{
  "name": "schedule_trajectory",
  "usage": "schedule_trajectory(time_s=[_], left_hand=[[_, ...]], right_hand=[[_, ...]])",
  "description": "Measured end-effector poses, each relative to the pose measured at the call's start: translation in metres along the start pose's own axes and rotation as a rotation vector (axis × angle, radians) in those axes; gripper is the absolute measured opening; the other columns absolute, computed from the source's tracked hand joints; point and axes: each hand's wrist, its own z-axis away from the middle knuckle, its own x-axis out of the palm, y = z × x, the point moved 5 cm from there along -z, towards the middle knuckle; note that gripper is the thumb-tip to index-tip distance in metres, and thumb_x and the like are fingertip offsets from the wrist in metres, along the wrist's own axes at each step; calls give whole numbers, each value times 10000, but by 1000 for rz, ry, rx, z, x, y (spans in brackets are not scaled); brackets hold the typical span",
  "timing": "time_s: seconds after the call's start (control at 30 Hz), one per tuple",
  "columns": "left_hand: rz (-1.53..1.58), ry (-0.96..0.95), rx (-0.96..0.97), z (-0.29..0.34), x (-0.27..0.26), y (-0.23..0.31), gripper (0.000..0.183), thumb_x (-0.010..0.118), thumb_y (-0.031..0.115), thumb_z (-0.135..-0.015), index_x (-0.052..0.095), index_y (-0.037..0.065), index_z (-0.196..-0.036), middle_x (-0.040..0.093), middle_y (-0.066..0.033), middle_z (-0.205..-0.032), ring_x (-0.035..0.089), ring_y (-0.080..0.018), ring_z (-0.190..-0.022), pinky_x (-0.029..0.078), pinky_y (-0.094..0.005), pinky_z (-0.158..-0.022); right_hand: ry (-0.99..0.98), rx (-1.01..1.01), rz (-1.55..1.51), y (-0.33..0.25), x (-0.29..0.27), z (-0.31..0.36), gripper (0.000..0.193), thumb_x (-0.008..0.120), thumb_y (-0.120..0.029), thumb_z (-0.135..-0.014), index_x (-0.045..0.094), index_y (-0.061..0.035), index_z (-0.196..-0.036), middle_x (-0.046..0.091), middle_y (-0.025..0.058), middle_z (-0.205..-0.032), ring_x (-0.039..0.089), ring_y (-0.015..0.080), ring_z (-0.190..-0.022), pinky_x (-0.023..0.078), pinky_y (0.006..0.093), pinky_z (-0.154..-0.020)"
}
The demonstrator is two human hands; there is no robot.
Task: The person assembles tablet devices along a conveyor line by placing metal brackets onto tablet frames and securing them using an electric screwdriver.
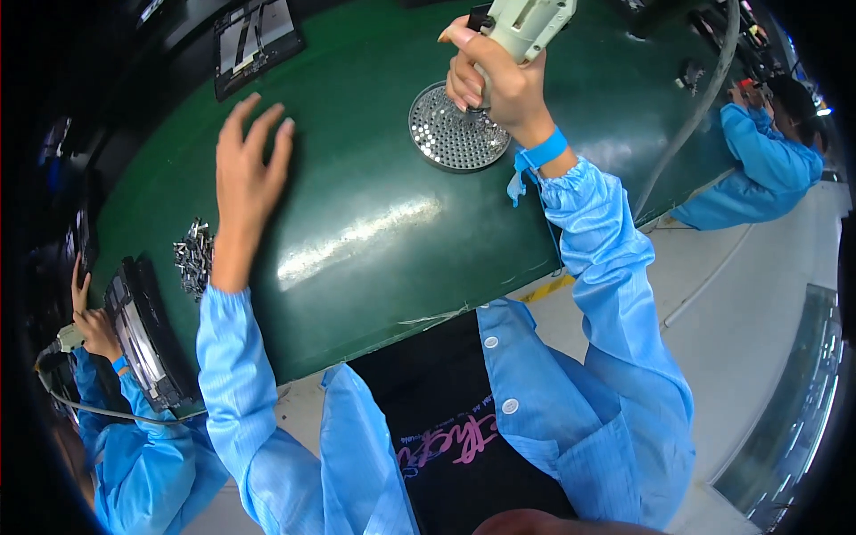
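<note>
High and right of centre, my right hand (504, 85) is wrapped round a pale cream pistol-shaped electric screwdriver (532, 27). Its lower end points down at a round metal tray (456, 150) full of small holes, with shiny little screws scattered over it. The hand hides the tip, so I cannot tell whether it touches the tray. My left hand (245, 174) is open and hovers above the green table, fingers spread and holding nothing. Just beyond its fingertips lies an opened flat device (259, 45), like a tablet, with its inner parts showing.
A heap of small black and silver parts (193, 259) lies beside my left wrist. Flat device panels (143, 339) are at the left table edge, near a co-worker's hand (96, 325). A grey cable (704, 111) hangs at right, before another person in blue (758, 160).
</note>
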Motion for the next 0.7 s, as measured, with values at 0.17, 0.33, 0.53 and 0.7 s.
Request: schedule_trajectory(time_s=[0.17, 0.33, 0.53, 0.7], left_hand=[[-1, -24, 44, 36, -20, 39, 119, 694, 97, -886, 716, 16, -971, 667, -123, -1165, 647, -296, -1036, 510, -377, -891], [114, 19, -50, 39, -19, 19, 101, 646, 24, -906, 604, -42, -842, 665, -108, -941, 638, -250, -788, 508, -335, -713], [173, 53, -64, 40, -15, 20, 160, 697, 86, -897, 609, -2, -795, 641, -63, -850, 568, -223, -699, 464, -351, -662], [180, 42, -79, 42, -12, 20, 169, 708, 104, -896, 625, 1, -791, 650, -61, -866, 584, -221, -723, 472, -344, -675]], right_hand=[[65, 90, -81, 11, -4, 5, 57, 617, -70, -943, 608, -14, -950, 460, 10, -525, 441, 120, -382, 404, 278, -397], [18, 74, -51, 17, 4, 7, 72, 604, -88, -956, 597, -16, -952, 457, 11, -525, 441, 121, -384, 410, 279, -404], [28, 74, -68, 23, -2, 11, 90, 595, -91, -964, 586, -8, -996, 461, 17, -534, 441, 122, -392, 415, 275, -414], [-23, 6, -7, 18, -2, 4, 204, 562, -143, -925, 574, 61, -935, 388, 28, -506, 394, 123, -382, 388, 314, -404]])
